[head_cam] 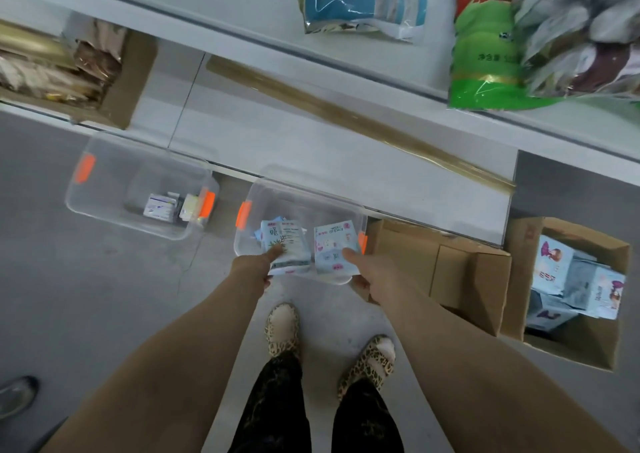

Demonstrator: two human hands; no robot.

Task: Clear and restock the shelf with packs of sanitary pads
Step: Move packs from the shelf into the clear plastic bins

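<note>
Head view, the only one, looking straight down past both forearms. Left hand (265, 267) grips one pack of pads, the green-printed pack (289, 244). Its thumb lies on top; the other fingers are hidden beneath. Right hand (360, 274) grips the pink-printed pack (334, 244) the same way, thumb over the near edge and the rest of the fingers out of sight under it. Both packs are side by side, almost touching, held flat over the near half of the clear bin (237, 241) on the floor (69, 296). More packs show in the bin below them. Long axis of each pack runs away from the body, toward the shelf (311, 133), which lies directly ahead beyond the bin's far rim with its board bare. Neither hand is clearly nearer to it, as both arms are stretched out about evenly and the wrists are level. Whether the packs are going into the bin or coming out of it cannot be told. If restocking, the reach would be forward and over the far rim. Second bin (121, 222) sits to the left, a few small packs inside. Open cardboard box (609, 334) at far right holds more packs.
</note>
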